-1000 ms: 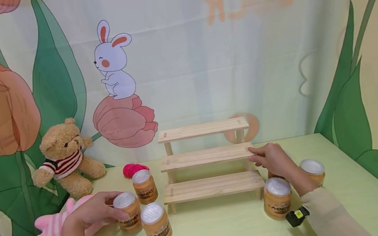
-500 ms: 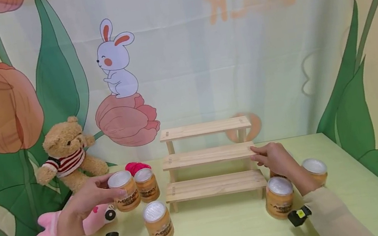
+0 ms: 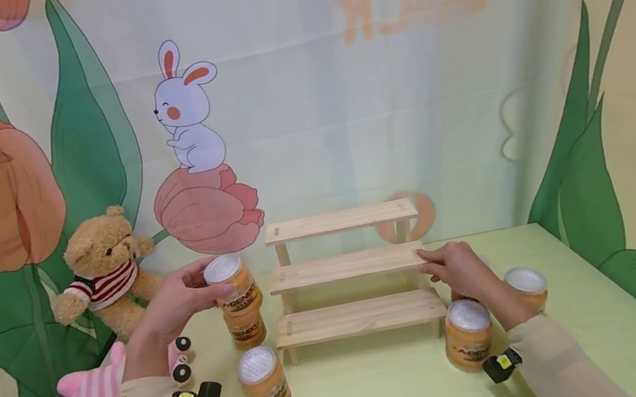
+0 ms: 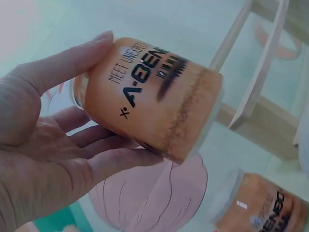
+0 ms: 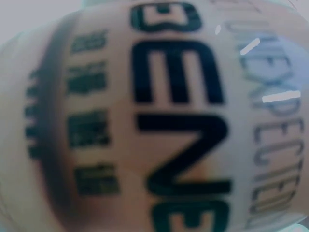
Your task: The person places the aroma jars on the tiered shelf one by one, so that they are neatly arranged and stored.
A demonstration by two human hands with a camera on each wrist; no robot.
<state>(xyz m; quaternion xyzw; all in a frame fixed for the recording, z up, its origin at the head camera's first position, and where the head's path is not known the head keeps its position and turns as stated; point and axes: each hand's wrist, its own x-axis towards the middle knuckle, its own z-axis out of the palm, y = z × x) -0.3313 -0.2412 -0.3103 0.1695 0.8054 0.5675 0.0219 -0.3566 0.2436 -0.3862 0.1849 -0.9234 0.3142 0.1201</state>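
While two jars [image 3: 264,380] [image 3: 467,334] stand low in the frame, the left hand [image 3: 170,312] grips a raised jar [image 3: 234,285] left of centre beside the wooden shelf [image 3: 346,267]; the right hand's [image 3: 457,271] relaxed fingers touch its middle step, teddy bear [image 3: 102,274] beyond.

Soft, even light, sharp only in the head view

The head view is bright with faint shadows under the jars [image 3: 264,382]. The left wrist view looks cooler and dimmer, background soft. The right wrist view is very blurred: a jar label [image 5: 178,121] fills it, with small white glare marks.
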